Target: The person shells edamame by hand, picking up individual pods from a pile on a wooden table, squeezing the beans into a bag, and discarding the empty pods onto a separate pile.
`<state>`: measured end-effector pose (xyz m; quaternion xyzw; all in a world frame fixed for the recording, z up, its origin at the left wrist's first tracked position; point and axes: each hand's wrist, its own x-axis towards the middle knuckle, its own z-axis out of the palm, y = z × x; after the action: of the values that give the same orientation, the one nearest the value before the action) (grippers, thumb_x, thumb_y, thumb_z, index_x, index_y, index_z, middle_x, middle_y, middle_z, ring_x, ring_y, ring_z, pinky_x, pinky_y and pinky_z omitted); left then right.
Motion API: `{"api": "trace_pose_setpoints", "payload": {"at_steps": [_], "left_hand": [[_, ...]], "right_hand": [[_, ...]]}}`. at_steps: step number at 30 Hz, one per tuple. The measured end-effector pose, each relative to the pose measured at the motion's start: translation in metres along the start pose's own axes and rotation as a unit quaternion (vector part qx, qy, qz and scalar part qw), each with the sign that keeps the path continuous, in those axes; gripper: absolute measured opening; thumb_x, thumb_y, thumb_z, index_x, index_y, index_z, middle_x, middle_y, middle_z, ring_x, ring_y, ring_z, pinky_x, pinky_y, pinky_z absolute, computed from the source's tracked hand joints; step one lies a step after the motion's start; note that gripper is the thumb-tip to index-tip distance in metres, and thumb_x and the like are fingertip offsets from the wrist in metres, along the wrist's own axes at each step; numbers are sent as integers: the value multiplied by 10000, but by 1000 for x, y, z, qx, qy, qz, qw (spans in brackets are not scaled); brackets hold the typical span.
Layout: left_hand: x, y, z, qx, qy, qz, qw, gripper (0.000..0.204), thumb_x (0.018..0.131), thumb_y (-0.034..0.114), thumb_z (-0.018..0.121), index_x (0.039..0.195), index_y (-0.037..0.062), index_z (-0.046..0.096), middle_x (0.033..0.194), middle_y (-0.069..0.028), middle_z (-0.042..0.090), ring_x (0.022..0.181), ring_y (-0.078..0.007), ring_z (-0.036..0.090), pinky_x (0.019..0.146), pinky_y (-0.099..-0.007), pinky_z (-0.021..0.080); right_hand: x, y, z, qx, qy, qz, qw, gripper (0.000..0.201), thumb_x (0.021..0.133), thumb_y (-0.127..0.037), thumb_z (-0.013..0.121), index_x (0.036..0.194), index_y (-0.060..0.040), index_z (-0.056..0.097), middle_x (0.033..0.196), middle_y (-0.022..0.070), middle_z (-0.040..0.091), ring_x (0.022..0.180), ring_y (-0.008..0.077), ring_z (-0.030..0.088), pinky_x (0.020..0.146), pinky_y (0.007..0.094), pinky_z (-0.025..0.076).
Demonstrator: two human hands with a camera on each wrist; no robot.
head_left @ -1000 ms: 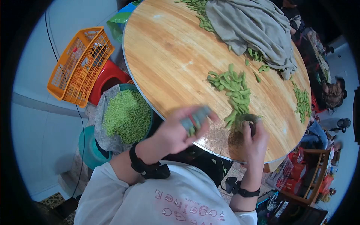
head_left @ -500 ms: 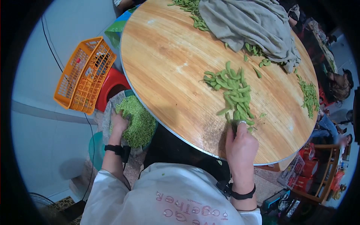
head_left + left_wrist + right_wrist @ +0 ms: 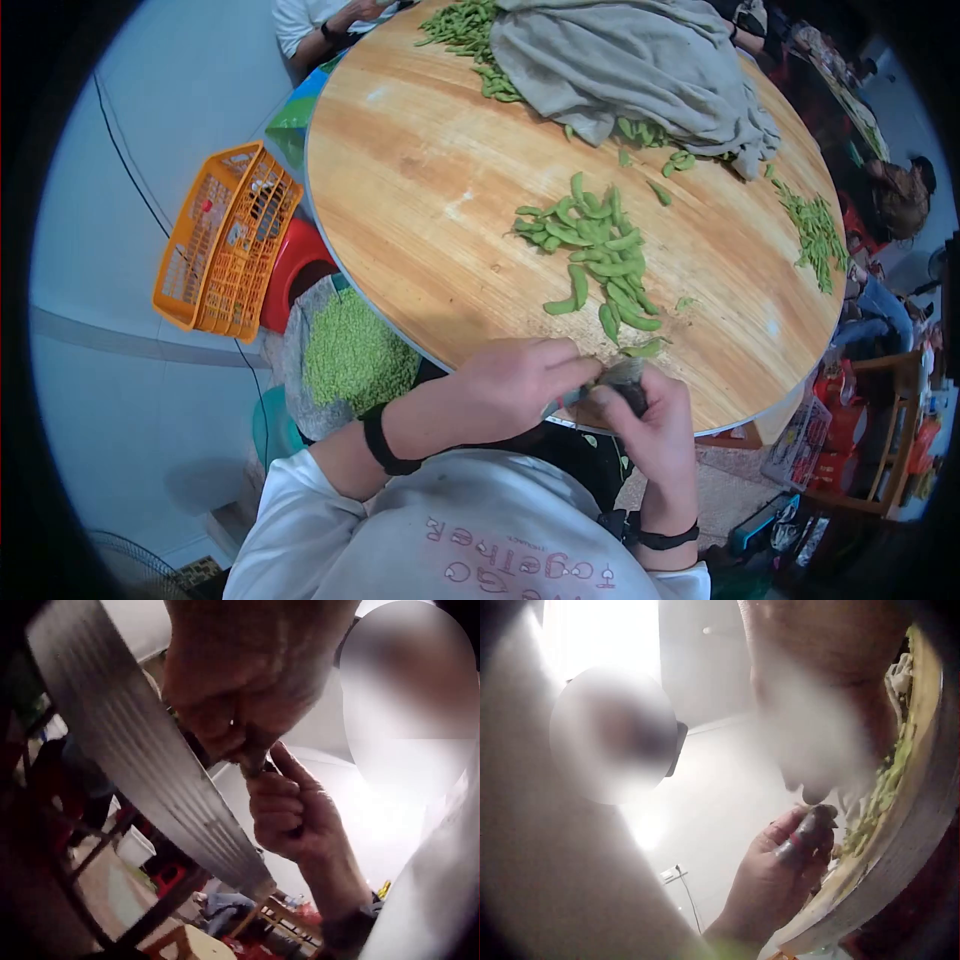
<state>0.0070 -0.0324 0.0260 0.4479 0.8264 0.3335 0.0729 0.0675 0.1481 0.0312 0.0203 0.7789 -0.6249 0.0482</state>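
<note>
My left hand and right hand meet over the table's near edge, fingertips close together. Between them they pinch a green soybean pod, mostly hidden by the fingers. A grey cover with a red band wraps the left thumb; a dark grey cover is on a finger of the right hand. Just beyond the right hand lies a loose pod, and behind it a pile of soybean pods. Left of the table, shelled green beans fill a basin lined with a grey cloth.
The round wooden table carries a grey cloth over more pods at the back, and another pod heap at right. An orange crate and red stool stand left. Another person's arm shows at the far edge.
Over the last second my left hand went left down into the shelled beans, then came back to the right hand. My right hand reached to the pile's near end and drew back toward me.
</note>
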Motion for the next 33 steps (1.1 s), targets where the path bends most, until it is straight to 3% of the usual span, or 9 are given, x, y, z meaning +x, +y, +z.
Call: {"api": "trace_pose_setpoints", "payload": {"at_steps": [1,3,4,7,12,22,27,31,33], "left_hand": [[5,2,4,3,-6,5,1000,270,740,30,641,1007,28,598,885,-68,610,714,-150,582,613,-248,465],[14,2,14,-366,50,-170,914,194,761,36,636,953,27,607,844,-28,589,723,-111,567,632,-231,454],[16,2,21,-496,99,-181,844,122,778,58,625,894,22,620,828,3,563,715,-75,535,621,-212,427],[26,2,30,-557,137,-113,811,105,794,82,614,872,14,633,821,-6,559,683,-65,501,601,-191,391],[35,7,44,-461,218,-118,852,136,822,117,585,869,6,649,792,-1,539,667,-62,468,576,-190,356],[35,5,52,-330,271,-107,898,124,808,126,608,816,10,650,695,-10,527,642,-94,488,567,-222,360],[33,3,51,-492,181,-70,849,72,772,71,634,775,7,600,732,-35,546,663,-114,517,592,-230,386],[34,0,52,-510,163,-55,843,68,781,46,651,791,21,588,776,-33,557,698,-95,526,616,-220,398],[32,13,42,-534,153,-109,824,83,780,42,657,821,22,588,791,-27,558,723,-79,523,627,-214,402]], "right_hand": [[-1,2,-5,4,6,-1,1000,100,818,-67,614,824,18,562,589,-29,482,528,57,402,476,215,346],[-2,6,-12,200,53,36,978,138,898,-106,510,982,3,521,637,-30,460,556,45,388,497,195,328],[-2,2,-14,149,42,17,988,206,948,-157,407,1079,-8,463,664,-22,442,562,41,366,501,183,300],[-4,8,-19,278,-56,65,957,227,961,-184,378,1064,-7,475,660,-21,440,548,38,356,488,182,286],[-6,8,-20,327,-101,113,933,238,969,-212,369,857,-36,483,657,-16,454,523,37,349,453,175,271],[-3,27,-21,290,-120,106,943,184,956,-171,395,888,-34,497,655,9,477,475,28,333,411,167,250],[-4,22,-23,545,-152,208,798,160,948,-136,396,990,-33,510,640,8,463,453,29,303,384,159,223],[-3,24,-20,536,-140,207,806,134,939,-130,430,938,-34,524,635,-5,468,457,26,319,399,166,238],[-3,22,-14,235,-43,90,967,127,923,-121,476,851,-35,534,616,-23,472,477,22,345,418,176,256]]}}
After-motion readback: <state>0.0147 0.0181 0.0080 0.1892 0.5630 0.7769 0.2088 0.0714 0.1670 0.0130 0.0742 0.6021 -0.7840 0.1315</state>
